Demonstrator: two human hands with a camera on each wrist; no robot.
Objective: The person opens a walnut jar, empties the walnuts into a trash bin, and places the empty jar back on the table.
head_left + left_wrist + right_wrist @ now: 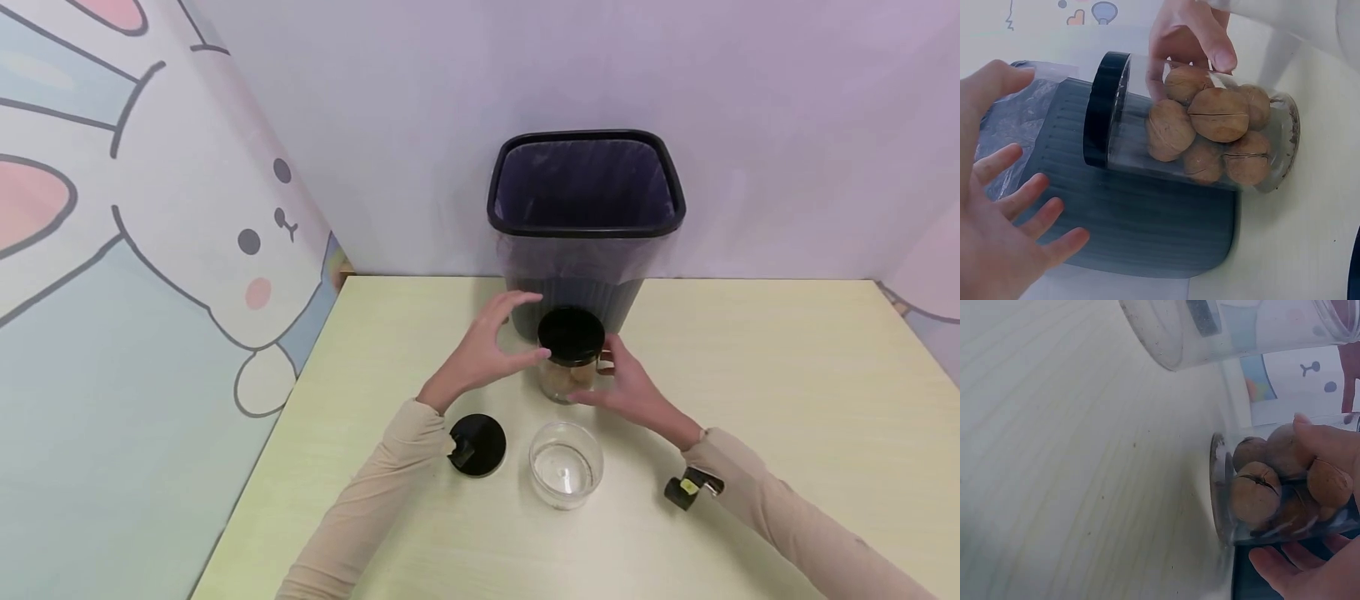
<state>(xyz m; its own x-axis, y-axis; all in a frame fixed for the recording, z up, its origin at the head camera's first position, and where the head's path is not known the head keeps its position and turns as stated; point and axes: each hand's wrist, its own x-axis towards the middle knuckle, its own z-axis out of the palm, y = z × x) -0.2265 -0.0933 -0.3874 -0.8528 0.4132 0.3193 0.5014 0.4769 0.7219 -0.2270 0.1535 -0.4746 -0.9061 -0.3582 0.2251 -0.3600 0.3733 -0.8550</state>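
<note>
A transparent jar with a black lid on it stands upright in front of the bin. Several walnuts lie in its lower part. My right hand grips the jar's side, thumb and fingers around it. To the left of the lid, my left hand is spread, thumb apart from the fingers; the left wrist view shows a gap between it and the jar. Nearer to me stands a second transparent jar with its top uncovered. A loose black round lid lies to its left, partly behind my left sleeve.
Behind the jar, a dark bin with a plastic liner stands on the pale wooden table, close to the back wall. A cartoon rabbit is drawn on the left wall. Wrist cameras are strapped at both sleeves.
</note>
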